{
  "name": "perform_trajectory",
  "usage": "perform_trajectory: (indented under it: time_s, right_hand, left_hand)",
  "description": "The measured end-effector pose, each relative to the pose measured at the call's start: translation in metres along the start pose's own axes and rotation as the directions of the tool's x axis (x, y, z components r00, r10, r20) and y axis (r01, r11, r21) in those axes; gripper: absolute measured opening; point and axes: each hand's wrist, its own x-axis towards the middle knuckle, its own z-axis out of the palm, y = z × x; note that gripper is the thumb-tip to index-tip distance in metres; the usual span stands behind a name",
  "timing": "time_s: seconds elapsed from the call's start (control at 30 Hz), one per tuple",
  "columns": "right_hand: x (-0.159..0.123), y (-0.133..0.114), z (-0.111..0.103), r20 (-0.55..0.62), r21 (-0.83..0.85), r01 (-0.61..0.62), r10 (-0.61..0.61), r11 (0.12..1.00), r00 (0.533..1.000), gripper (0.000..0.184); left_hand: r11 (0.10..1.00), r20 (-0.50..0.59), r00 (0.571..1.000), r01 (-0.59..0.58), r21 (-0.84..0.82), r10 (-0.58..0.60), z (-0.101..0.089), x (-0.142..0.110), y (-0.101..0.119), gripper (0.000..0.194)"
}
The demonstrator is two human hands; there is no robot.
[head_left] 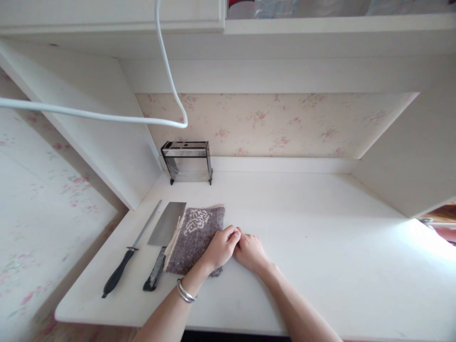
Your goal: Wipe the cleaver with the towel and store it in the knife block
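My left hand (pixel 221 247), with a silver bangle (pixel 185 291) at the wrist, is closed at the right edge of a folded brown cloth (pixel 190 244) with a cream pattern. Its knuckles meet my right hand (pixel 250 249), which is curled closed on the white counter. No object shows in either hand, though the fingertips are partly hidden. Left of the cloth lies a cleaver (pixel 167 223), its broad blade pointing away and its dark, worn handle toward me. The cloth's left edge touches or overlaps the cleaver. Farther left is a sharpening steel (pixel 123 266) with a black handle.
A knife block with clear sides and a black frame (pixel 187 161) stands at the back left of the white counter (pixel 320 266). Side panels and an overhead cabinet (pixel 107 16) enclose it. A white cable or rod (pixel 107 117) crosses the upper left, close to the camera.
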Motion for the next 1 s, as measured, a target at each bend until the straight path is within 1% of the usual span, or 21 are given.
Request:
perform_trajectory:
  time_s: [1.0]
  right_hand:
    - [0.0003,0.0000,-0.0003,-0.005,0.004,-0.004,0.004,1.000,1.000,0.023]
  left_hand:
    - [1.000,-0.002,1.000,-0.006,-0.003,0.006,0.0003,-0.0001,-0.0006,0.030]
